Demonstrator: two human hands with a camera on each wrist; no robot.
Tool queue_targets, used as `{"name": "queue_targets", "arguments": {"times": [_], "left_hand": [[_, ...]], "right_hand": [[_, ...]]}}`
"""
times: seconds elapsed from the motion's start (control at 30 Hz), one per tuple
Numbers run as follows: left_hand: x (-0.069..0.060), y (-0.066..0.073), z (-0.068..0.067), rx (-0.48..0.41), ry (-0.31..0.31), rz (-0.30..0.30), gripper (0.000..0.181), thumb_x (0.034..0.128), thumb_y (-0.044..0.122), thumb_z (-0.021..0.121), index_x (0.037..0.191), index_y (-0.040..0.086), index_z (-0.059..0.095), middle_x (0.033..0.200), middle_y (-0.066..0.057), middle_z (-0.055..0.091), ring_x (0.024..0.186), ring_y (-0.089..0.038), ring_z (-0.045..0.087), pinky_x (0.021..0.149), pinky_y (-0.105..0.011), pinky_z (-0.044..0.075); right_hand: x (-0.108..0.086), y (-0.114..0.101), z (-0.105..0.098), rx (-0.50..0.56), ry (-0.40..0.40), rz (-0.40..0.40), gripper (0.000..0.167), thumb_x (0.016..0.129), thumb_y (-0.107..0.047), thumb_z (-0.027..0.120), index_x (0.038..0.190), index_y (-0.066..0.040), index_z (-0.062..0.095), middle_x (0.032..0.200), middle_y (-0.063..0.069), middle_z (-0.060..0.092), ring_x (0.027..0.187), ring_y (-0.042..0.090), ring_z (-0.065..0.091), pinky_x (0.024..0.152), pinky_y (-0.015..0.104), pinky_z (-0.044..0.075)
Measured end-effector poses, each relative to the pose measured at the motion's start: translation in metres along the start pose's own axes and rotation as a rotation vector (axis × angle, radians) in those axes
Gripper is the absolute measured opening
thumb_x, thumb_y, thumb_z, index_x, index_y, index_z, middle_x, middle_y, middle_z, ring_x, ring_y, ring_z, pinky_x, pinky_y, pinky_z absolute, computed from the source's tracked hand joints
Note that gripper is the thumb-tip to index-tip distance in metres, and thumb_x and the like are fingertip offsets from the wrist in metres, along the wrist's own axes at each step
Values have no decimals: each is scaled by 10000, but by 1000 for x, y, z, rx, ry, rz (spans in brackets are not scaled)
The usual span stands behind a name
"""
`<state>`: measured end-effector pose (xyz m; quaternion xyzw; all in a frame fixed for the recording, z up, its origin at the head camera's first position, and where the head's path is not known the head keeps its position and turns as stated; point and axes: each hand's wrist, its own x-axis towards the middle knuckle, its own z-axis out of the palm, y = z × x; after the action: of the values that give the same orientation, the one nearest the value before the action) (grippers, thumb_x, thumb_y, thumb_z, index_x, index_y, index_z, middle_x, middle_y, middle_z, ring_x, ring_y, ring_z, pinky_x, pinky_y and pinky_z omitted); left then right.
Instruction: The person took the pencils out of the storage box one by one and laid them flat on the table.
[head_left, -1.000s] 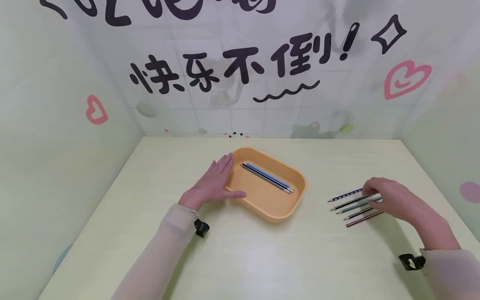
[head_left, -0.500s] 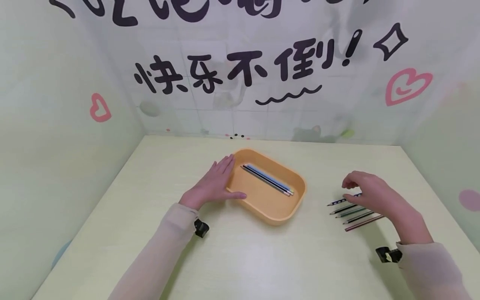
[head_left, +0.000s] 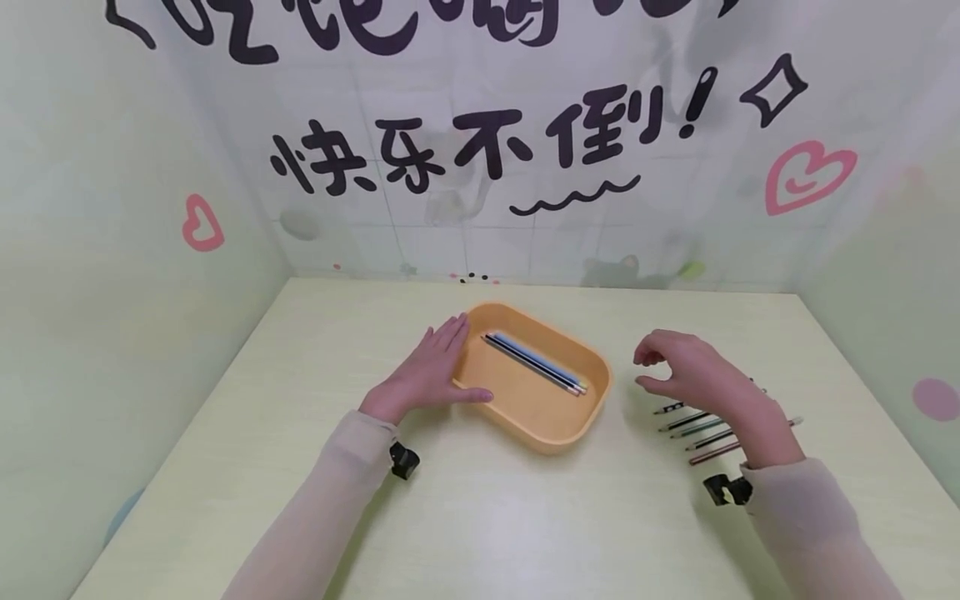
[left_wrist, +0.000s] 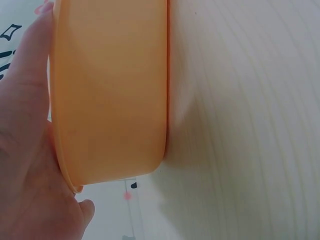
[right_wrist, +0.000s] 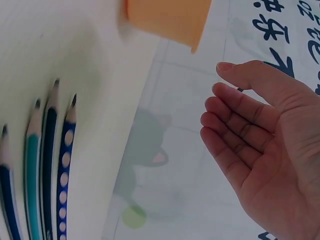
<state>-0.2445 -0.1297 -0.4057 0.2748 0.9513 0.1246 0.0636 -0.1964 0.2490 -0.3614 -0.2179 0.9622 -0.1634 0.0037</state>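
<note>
An orange tray [head_left: 542, 423] stands on the table, with a few pencils [head_left: 534, 363] lying side by side in it. My left hand [head_left: 426, 368] rests along the tray's left rim, fingers straight and thumb on the near edge; the left wrist view shows it against the tray's wall [left_wrist: 110, 95]. Between the tray and several pencils [head_left: 693, 426] on the table, my right hand [head_left: 693, 372] hovers with fingers loosely bent and nothing in them. In the right wrist view, the palm of that hand [right_wrist: 270, 145] shows bare beside the dotted blue pencil [right_wrist: 64, 175].
The pale table [head_left: 480, 517] meets a back wall sheet [head_left: 420, 242] with dark lettering and pink hearts. Side walls rise at left and right. Each wrist wears a small black device, one on the left [head_left: 403, 460] and one on the right [head_left: 727, 490].
My right hand has moved left, from over the loose pencils toward the tray, uncovering more of their far ends. My left hand has stayed on the rim. The head view has shifted slightly.
</note>
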Motion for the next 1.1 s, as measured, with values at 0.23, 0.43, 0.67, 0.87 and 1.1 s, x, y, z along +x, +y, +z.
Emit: {"name": "queue_targets", "arguments": {"times": [0.23,0.43,0.67,0.87,1.1], "left_hand": [[-2,1,1,5,1,-3,1195,830,684,655,1577,-45,73,1687,-165,17,1570,-329,40,1277,-535,89],[-1,1,2,4,2,2,1207,827,692,653,1577,-45,61,1688,-167,14,1572,-319,28,1277,-536,81],[0,0,2,0,-1,-1,1211,826,691,654,1579,-38,49,1687,-174,23,1573,-313,23,1276,-540,82],[-1,0,1,-3,5,2,1202,829,682,657,1579,-40,55,1689,-168,16,1572,-316,26,1275,-544,86],[0,0,0,-5,-2,5,1193,837,669,658,1580,-34,46,1689,-166,6,1573,-311,10,1277,-539,74]], "right_hand": [[15,-16,7,26,-2,-29,209,858,-132,763,1029,-47,677,988,81,692,954,268,663,871,456,584],[26,-26,13,56,2,-62,205,852,-119,767,1024,-49,679,990,77,694,957,271,669,879,446,585],[38,-37,20,103,-6,-95,249,858,-123,765,1065,-16,677,1022,100,691,978,290,658,890,451,574],[45,-45,28,155,-26,-92,276,860,-136,747,1087,0,672,1052,133,697,1003,294,658,913,449,567],[49,-49,37,175,-29,-114,271,860,-140,752,1079,-3,672,1042,116,695,1003,273,656,921,441,566]]}}
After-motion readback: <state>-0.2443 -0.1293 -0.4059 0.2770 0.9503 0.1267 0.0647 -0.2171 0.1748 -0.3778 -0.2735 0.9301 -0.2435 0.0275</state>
